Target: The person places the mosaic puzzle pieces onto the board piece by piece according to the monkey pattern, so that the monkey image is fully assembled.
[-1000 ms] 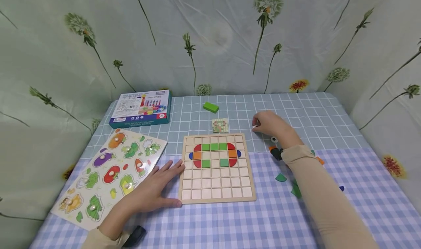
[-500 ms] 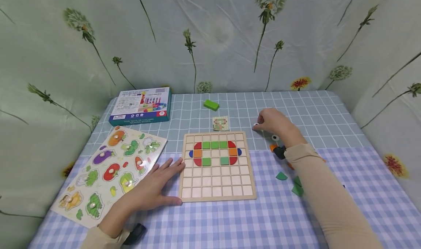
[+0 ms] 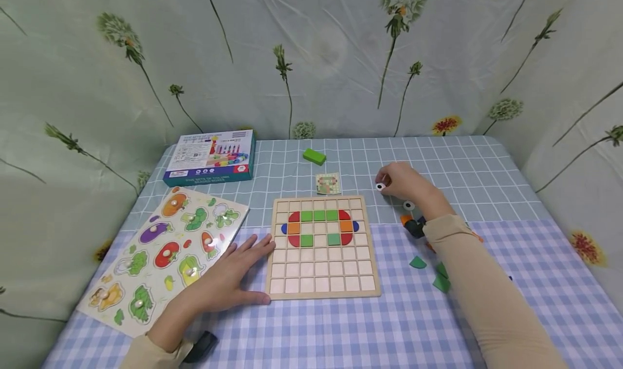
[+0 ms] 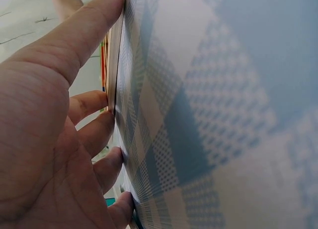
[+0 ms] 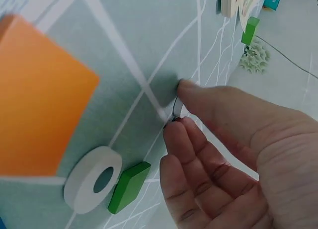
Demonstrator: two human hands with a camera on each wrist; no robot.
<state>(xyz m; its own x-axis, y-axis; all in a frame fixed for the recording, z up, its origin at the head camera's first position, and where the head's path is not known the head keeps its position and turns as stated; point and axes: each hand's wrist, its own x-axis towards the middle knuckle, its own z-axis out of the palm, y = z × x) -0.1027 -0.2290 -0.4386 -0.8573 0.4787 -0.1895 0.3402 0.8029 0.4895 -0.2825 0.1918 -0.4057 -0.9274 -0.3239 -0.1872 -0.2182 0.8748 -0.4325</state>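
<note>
My right hand [image 3: 403, 182] pinches a small white disc with a black centre [image 3: 380, 186] between thumb and fingers, just over the table. In the right wrist view its edge shows between the fingertips. A second white ring-like disc [image 5: 92, 179] lies nearby, beside a green block [image 5: 129, 188] and a large-looking orange block [image 5: 37, 100]. My left hand [image 3: 229, 278] rests with spread fingers against the left edge of a wooden grid board [image 3: 321, 285]. Red, green, orange and blue pieces form a ring in the board's upper cells. A small pattern card [image 3: 328, 183] lies behind the board.
A vegetable knob puzzle [image 3: 160, 274] lies at the left, with a boxed toy set [image 3: 210, 158] behind it. A green block [image 3: 314, 156] sits at the back. Green pieces [image 3: 442, 284] and black pieces [image 3: 414, 228] lie scattered near my right forearm.
The white disc at my right fingertips has turned more into view, its black centre now showing. My right hand has shifted slightly right since a second ago. The left hand stays at the board.
</note>
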